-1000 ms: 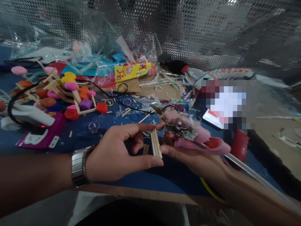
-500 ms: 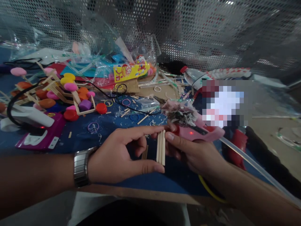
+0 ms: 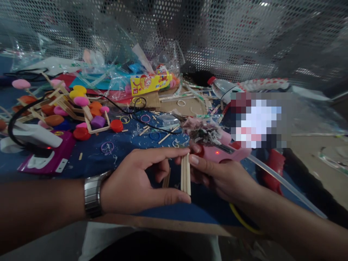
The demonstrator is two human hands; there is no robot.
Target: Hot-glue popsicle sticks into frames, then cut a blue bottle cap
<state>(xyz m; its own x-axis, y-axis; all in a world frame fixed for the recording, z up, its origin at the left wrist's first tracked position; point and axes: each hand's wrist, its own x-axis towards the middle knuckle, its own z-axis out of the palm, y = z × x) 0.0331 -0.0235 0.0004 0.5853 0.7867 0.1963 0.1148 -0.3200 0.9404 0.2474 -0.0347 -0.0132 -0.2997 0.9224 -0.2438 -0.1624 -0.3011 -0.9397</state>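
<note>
A small bundle of flat wooden sticks (image 3: 185,175) stands nearly upright between my two hands. My left hand (image 3: 138,181), with a metal watch at the wrist, pinches it between the index finger at the top and the thumb at the bottom. In my right hand (image 3: 217,172) is a pink hot glue gun (image 3: 217,151), its red light on and its front wrapped in ragged, glue-caked material. A long clear glue stick (image 3: 282,181) sticks out of its back. The right thumb tip rests at the bundle's upper right edge. More wooden pieces (image 3: 166,178) show behind the left hand.
Stick frames with coloured clay lumps (image 3: 81,101) stand at the left, behind a purple power strip (image 3: 62,156) with a white plug. A black cable (image 3: 154,127) crosses the blue table. Behind lie a yellow-labelled bag (image 3: 149,84) and a plastic bottle (image 3: 221,87). A pixelated patch covers the right.
The glue gun has shifted slightly left, closer to the sticks, with my right hand. My left hand keeps its pinch on the bundle, almost unmoved.
</note>
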